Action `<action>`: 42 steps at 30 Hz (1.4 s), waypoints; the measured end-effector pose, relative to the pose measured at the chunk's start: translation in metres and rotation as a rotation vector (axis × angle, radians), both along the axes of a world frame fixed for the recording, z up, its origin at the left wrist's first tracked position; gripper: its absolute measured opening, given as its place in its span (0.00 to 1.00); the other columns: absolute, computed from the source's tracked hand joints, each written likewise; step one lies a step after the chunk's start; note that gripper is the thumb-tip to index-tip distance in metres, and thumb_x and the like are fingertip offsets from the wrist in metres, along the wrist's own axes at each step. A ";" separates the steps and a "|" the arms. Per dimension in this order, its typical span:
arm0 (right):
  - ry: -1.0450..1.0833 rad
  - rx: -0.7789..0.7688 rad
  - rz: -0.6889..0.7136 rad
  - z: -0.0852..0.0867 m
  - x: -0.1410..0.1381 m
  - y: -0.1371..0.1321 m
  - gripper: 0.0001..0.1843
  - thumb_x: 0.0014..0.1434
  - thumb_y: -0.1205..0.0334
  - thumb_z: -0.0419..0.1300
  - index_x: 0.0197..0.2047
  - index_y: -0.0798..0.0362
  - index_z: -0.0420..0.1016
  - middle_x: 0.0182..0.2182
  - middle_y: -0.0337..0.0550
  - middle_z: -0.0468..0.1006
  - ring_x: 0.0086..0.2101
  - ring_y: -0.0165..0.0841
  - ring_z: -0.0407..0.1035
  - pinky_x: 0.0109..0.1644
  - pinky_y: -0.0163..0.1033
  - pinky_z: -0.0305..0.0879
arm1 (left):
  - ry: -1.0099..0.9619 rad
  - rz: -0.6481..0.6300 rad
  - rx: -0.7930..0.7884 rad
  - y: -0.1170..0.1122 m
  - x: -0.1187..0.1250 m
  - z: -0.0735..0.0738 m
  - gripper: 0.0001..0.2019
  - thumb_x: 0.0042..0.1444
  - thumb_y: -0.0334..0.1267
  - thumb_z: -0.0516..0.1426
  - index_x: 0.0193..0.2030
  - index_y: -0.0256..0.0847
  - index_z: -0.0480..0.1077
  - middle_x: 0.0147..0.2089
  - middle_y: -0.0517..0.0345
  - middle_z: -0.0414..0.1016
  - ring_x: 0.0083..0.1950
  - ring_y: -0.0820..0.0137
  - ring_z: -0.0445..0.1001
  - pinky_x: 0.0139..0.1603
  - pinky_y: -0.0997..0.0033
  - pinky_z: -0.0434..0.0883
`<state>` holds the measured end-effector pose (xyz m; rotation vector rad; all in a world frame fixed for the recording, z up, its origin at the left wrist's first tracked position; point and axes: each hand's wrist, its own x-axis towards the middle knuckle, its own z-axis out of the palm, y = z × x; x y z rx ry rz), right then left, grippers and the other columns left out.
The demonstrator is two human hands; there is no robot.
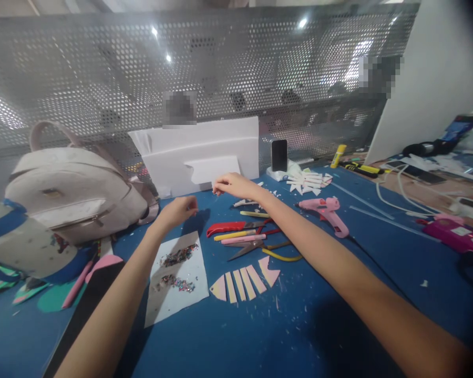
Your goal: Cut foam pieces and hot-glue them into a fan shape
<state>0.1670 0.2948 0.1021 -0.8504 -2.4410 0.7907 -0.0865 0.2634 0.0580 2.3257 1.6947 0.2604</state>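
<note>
My left hand [178, 212] hovers over the desk above a sheet of white paper [199, 294], fingers loosely bent and slightly apart, with nothing visible in it. Two small heaps of multicoloured glitter sequins [179, 255] lie on that sheet. Farther forward, my right hand [232, 185] hangs in the air before the white boards, fingers drooping and a little apart, also without a visible object. Beneath my right forearm are a red-handled cutter [228, 228], yellow and pink pens [244, 239] and scissors [246, 248]. Nearer me rests a fish shape cut into pink-and-yellow pieces [242, 283].
A pink glue gun [326, 212] with a black cord lies at right, near clear glue sticks [390, 223]. White foam boards [205, 142] lean against the perforated metal screen [220, 63]. A phone [279, 155] stands upright. A pale backpack [74, 184] occupies the left.
</note>
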 end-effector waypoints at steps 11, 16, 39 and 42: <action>0.078 0.070 0.000 -0.001 -0.001 -0.001 0.16 0.66 0.57 0.57 0.53 0.57 0.69 0.49 0.48 0.73 0.44 0.37 0.71 0.47 0.47 0.71 | -0.518 0.064 -0.147 0.014 -0.006 -0.027 0.18 0.62 0.44 0.56 0.55 0.38 0.65 0.52 0.51 0.70 0.48 0.66 0.73 0.47 0.59 0.74; 0.182 0.141 0.028 0.011 -0.001 -0.009 0.15 0.66 0.56 0.57 0.50 0.57 0.71 0.46 0.47 0.74 0.44 0.36 0.72 0.48 0.47 0.71 | -0.791 0.043 -0.245 0.012 0.001 -0.023 0.18 0.63 0.44 0.56 0.55 0.37 0.65 0.53 0.51 0.70 0.49 0.66 0.73 0.49 0.58 0.73; 0.371 0.217 0.066 0.029 0.005 -0.017 0.13 0.59 0.69 0.49 0.39 0.55 0.76 0.38 0.43 0.79 0.40 0.31 0.72 0.43 0.36 0.62 | -1.231 0.105 -0.332 -0.009 0.010 0.014 0.17 0.63 0.45 0.56 0.53 0.37 0.66 0.51 0.51 0.71 0.47 0.67 0.73 0.47 0.60 0.74; 0.369 0.211 0.063 0.029 0.005 -0.018 0.13 0.59 0.70 0.50 0.38 0.55 0.76 0.37 0.43 0.79 0.40 0.31 0.72 0.43 0.36 0.62 | -1.284 0.118 -0.360 -0.010 0.013 0.018 0.17 0.63 0.45 0.56 0.53 0.37 0.66 0.50 0.52 0.71 0.46 0.68 0.73 0.46 0.61 0.74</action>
